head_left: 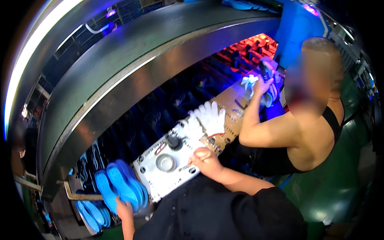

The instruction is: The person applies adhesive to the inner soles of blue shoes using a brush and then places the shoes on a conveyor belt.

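At the lower left, my left hand (124, 209) is closed on the near end of a blue shoe sole (123, 187) in a stack of several; its fingers are partly hidden. More blue soles (91, 214) lie to the left, lower down. My right hand (207, 162) pinches a thin brush (184, 168), whose tip points left over the white printed board (154, 183). Just left of the tip stands a small round cup (165, 163) with pale contents. A round black object (174, 142) and a small red-edged tool (160, 148) lie behind the cup.
White knit gloves (210, 118) rest on brown cardboard (230, 116) to the right. A co-worker (308, 140) sits there, hands on a shoe (270, 86) under violet light. A metal-edged conveyor (160, 48) arches overhead; dark shoe parts sit beneath. A metal bar (84, 196) borders the soles.
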{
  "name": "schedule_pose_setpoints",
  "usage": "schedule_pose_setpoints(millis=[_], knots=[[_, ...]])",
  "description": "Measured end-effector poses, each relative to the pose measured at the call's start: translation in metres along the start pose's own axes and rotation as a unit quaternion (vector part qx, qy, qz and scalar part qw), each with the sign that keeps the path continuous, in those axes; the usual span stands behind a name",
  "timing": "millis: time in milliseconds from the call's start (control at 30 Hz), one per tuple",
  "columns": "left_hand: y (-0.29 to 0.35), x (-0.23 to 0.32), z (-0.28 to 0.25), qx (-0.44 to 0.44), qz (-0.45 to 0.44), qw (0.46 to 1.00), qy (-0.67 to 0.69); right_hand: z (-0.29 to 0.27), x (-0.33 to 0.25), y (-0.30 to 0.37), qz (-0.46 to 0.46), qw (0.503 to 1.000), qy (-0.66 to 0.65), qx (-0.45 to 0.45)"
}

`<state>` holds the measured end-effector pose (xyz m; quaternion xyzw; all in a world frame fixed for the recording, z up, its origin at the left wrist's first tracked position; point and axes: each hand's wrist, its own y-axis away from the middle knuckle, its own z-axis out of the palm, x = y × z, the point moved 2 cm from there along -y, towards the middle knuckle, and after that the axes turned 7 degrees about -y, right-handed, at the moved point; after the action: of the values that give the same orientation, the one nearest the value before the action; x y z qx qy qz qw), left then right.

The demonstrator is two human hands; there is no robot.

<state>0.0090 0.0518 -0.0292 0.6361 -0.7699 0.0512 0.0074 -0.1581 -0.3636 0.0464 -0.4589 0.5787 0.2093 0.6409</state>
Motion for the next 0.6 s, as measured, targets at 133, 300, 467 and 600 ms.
schedule_pose_setpoints(millis=[133,300,467,600], knots=[[-0.015,-0.003,-0.015,-0.016,-0.011,0.999,-0.036,0.004,0.016,0.004,0.085,0.994,-0.051,0.042],[-0.013,0.002,-0.03,-0.014,-0.001,0.999,0.039,0.018,0.009,-0.014,0.058,0.996,0.062,-0.005],[0.005,-0.016,-0.01,-0.137,-0.173,0.748,0.626,0.069,0.016,-0.044,-0.019,0.986,0.116,-0.122],[0.012,-0.001,-0.018,-0.266,-0.224,0.588,0.73,0.093,0.044,-0.048,-0.075,0.963,0.206,-0.155]])
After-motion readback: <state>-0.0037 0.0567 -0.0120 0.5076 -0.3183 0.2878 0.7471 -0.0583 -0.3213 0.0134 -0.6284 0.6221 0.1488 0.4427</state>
